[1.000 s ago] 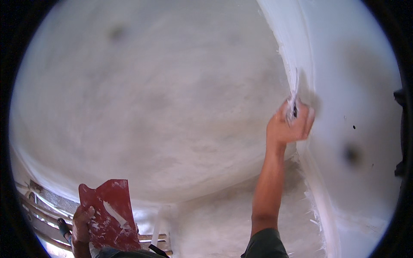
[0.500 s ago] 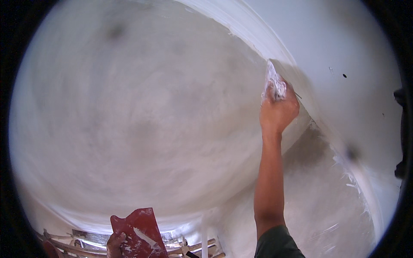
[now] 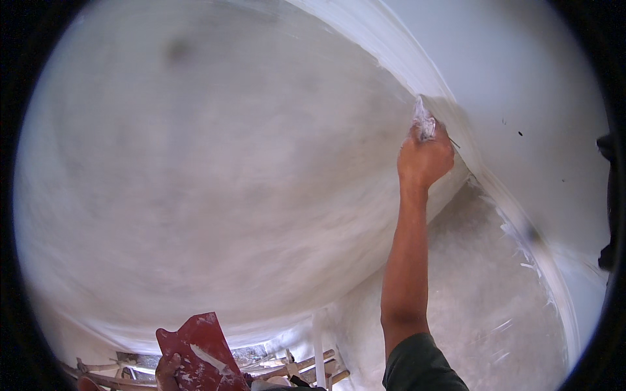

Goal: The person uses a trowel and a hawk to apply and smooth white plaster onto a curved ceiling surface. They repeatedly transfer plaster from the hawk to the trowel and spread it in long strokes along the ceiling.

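My right hand (image 3: pixel 425 158) is raised overhead, closed on a small putty knife (image 3: pixel 424 118) smeared with white filler. Its blade presses into the corner where the grey ceiling (image 3: pixel 215 169) meets the white wall (image 3: pixel 521 72). At the lower edge, my left hand (image 3: pixel 168 370) grips a red plaster board (image 3: pixel 201 352) streaked with white filler. The left hand's fingers are partly hidden behind the board.
A band of fresh white filler (image 3: pixel 385 45) runs along the ceiling corner. A rough grey wall (image 3: pixel 482 306) drops below it at the right. Wooden scaffold poles (image 3: pixel 306 368) show at the bottom. A dark object (image 3: pixel 610 195) sits at the far right rim.
My right hand has slid with the knife along the corner seam. The view has tilted, so the red board sits lower and more central than a second ago.
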### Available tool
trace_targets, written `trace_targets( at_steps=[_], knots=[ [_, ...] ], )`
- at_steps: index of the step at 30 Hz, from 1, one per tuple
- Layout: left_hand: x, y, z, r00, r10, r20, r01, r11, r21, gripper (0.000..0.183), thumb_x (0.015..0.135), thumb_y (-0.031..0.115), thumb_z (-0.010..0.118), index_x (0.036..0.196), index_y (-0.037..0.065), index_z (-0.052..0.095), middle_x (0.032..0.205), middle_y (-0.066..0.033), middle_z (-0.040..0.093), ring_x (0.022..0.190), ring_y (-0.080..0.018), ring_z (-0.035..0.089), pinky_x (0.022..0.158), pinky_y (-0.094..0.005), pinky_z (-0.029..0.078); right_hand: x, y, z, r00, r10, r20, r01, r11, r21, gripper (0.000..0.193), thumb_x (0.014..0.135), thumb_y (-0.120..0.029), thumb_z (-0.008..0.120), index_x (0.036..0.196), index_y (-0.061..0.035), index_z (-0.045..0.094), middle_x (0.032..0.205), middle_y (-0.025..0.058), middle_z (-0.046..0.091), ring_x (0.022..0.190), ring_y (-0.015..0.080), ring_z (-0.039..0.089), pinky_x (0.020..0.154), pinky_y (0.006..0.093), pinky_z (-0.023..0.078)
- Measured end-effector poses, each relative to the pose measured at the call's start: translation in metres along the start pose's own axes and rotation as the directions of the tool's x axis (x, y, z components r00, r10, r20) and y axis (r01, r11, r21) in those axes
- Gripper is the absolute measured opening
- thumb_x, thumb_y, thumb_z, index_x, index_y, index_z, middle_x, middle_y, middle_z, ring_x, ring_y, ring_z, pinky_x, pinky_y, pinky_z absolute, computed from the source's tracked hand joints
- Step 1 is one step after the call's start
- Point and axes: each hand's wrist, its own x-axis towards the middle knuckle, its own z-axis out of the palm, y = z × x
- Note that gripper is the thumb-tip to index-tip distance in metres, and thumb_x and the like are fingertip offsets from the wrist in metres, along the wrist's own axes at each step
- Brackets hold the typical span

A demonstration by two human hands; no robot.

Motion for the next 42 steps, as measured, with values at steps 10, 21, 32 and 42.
trace_targets(
  at_steps=[10,21,32,42],
  knots=[
    [0.009,0.038,-0.036,1.000,-0.016,-0.015,0.016,1.000,0.012,0.037,0.095,0.026,0.066,0.116,-0.004,0.065,0.101,-0.0114,0.072,0.085,-0.0236,0.070,0.078,-0.0365,0.058,0.000,-0.018,0.003,0.995,0.084,0.061,-0.087,0.995,0.039,0.026,0.084,-0.014,0.075,0.105,0.0013,0.076,0.098,0.0211,0.076,0.092,0.0404,0.072,0.086,0.0456,0.053],
    [0.008,0.069,-0.072,1.000,-0.015,-0.019,0.015,1.000,0.016,0.038,0.095,0.026,0.066,0.117,-0.005,0.065,0.101,-0.0121,0.072,0.085,-0.0237,0.070,0.078,-0.0364,0.058,0.005,-0.071,-0.017,0.986,0.058,0.157,-0.077,0.990,0.118,0.027,0.085,-0.012,0.075,0.109,0.0012,0.075,0.103,0.0209,0.076,0.094,0.0391,0.073,0.089,0.0438,0.056],
    [-0.021,0.074,-0.055,1.000,0.022,-0.007,-0.023,0.999,-0.029,0.038,0.096,0.026,0.066,0.117,-0.005,0.065,0.102,-0.0128,0.073,0.085,-0.0239,0.071,0.078,-0.0363,0.058,-0.103,-0.157,-0.117,0.863,-0.423,0.276,-0.026,0.508,0.861,0.032,0.085,-0.004,0.074,0.117,-0.0031,0.072,0.111,0.0171,0.074,0.096,0.0336,0.072,0.085,0.0422,0.056],
    [-0.093,0.080,0.001,0.993,0.119,-0.018,-0.120,0.983,-0.142,0.039,0.096,0.026,0.065,0.118,-0.006,0.066,0.102,-0.0134,0.073,0.085,-0.0240,0.071,0.078,-0.0362,0.058,-0.293,-0.128,-0.253,0.790,-0.498,0.357,-0.115,0.453,0.884,0.050,0.079,-0.015,0.074,0.129,-0.0207,0.074,0.130,-0.0034,0.071,0.096,0.0220,0.060,0.076,0.0356,0.050]
  ],
)
